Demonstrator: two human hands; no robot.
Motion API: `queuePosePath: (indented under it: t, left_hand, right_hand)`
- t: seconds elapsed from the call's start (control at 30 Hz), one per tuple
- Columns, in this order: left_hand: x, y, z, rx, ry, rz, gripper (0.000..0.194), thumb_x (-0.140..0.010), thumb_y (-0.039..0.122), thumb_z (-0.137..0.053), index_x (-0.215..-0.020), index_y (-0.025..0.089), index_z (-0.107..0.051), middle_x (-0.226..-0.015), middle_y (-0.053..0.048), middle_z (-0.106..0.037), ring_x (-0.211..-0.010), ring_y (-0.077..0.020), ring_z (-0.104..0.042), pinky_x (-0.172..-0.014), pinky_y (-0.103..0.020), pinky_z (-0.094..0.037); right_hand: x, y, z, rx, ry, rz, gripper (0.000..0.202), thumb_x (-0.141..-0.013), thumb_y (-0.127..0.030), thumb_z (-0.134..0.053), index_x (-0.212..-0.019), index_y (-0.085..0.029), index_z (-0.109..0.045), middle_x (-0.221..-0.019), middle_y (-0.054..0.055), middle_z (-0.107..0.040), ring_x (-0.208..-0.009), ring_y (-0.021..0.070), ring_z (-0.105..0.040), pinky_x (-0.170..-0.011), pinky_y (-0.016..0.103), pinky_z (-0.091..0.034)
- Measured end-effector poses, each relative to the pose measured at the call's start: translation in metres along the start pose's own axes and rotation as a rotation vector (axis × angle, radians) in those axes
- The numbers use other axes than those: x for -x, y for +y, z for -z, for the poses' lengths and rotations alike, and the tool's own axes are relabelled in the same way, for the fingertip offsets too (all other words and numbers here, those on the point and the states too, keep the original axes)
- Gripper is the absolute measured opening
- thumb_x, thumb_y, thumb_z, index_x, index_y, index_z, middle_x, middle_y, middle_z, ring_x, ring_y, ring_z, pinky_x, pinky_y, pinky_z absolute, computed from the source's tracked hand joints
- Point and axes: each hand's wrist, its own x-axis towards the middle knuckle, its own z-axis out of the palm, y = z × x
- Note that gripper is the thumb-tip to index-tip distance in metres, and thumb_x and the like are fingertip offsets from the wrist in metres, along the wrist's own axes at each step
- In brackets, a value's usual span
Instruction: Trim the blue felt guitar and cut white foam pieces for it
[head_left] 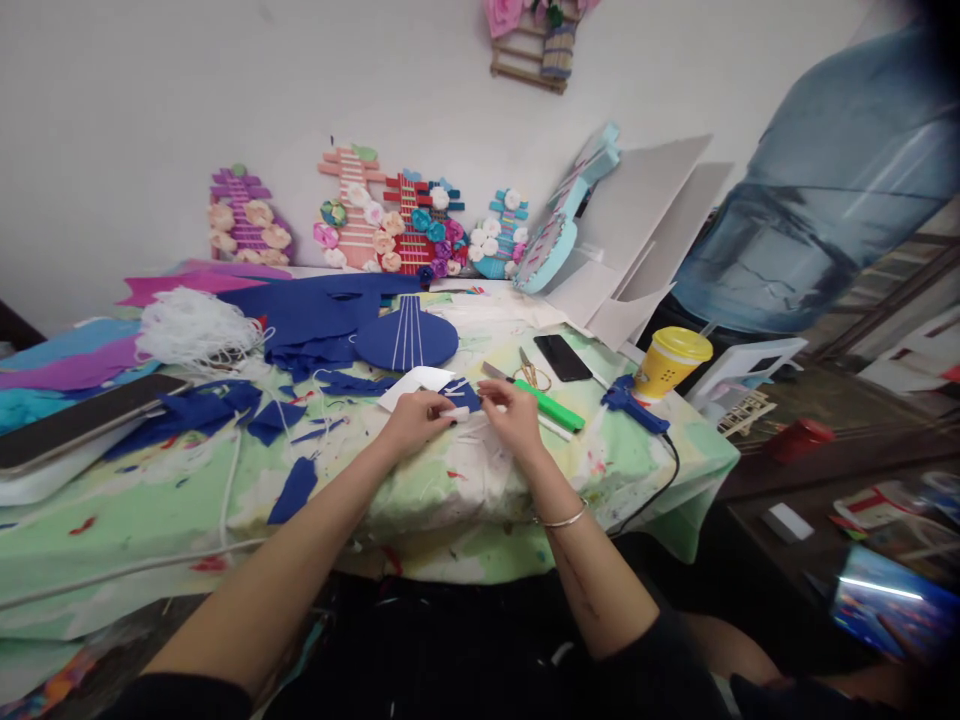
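My left hand (416, 420) is closed, its thumb and fingertips on a small white piece (456, 412) whose kind I cannot make out. Opposite it, my right hand (514, 410) has its fingers drawn together; whatever they hold is too small to name. Between the hands lies a dark blue piece (459, 392) with white strips across it. A white sheet (420, 380) sits just behind my left hand. Farther back rests a round blue instrument-shaped body (407, 338) with white strings. A green-handled cutter (551, 405) is close to my right hand.
On the right are gold scissors (532, 372), a black phone (562, 357), a blue glue gun (636, 405) with its cord and a yellow cup (671, 362). White yarn (195, 330) and blue scraps (292, 490) lie left. Decorated instrument shapes (352, 215) lean on the wall.
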Motion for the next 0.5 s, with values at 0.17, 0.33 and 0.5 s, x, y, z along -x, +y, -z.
queuePosePath:
  t: [0.17, 0.33, 0.5]
  left_hand:
    - [0.001, -0.001, 0.002, 0.019, 0.0, 0.032, 0.014, -0.069, 0.026, -0.065, -0.079, 0.017, -0.071, -0.072, -0.001, -0.069, -0.058, -0.0115, -0.053, -0.057, -0.023, -0.041]
    - [0.004, 0.02, 0.007, 0.091, 0.061, 0.051, 0.013, -0.07, 0.027, -0.065, -0.077, 0.017, -0.07, -0.076, -0.002, -0.07, -0.064, -0.0124, -0.057, -0.058, -0.023, -0.041]
    - [0.012, 0.064, -0.006, 0.129, -0.065, -0.092, 0.012, -0.072, 0.026, -0.065, -0.078, 0.017, -0.069, -0.071, -0.002, -0.067, -0.065, -0.0124, -0.057, -0.061, -0.023, -0.042]
  right_hand:
    - [0.011, 0.008, 0.043, 0.577, 0.09, -0.296, 0.03, -0.076, -0.023, -0.055, -0.103, -0.017, -0.064, -0.103, 0.012, -0.063, -0.101, 0.0288, -0.05, -0.085, 0.042, -0.039]
    - [0.015, 0.014, 0.059, 0.78, -0.037, -0.279, 0.03, -0.078, -0.025, -0.056, -0.105, -0.013, -0.062, -0.103, 0.015, -0.056, -0.098, 0.027, -0.047, -0.085, 0.037, -0.037]
    - [0.001, 0.022, 0.056, 0.815, -0.12, -0.301, 0.03, -0.081, -0.03, -0.055, -0.103, -0.01, -0.061, -0.104, 0.017, -0.057, -0.102, 0.0289, -0.046, -0.085, 0.039, -0.037]
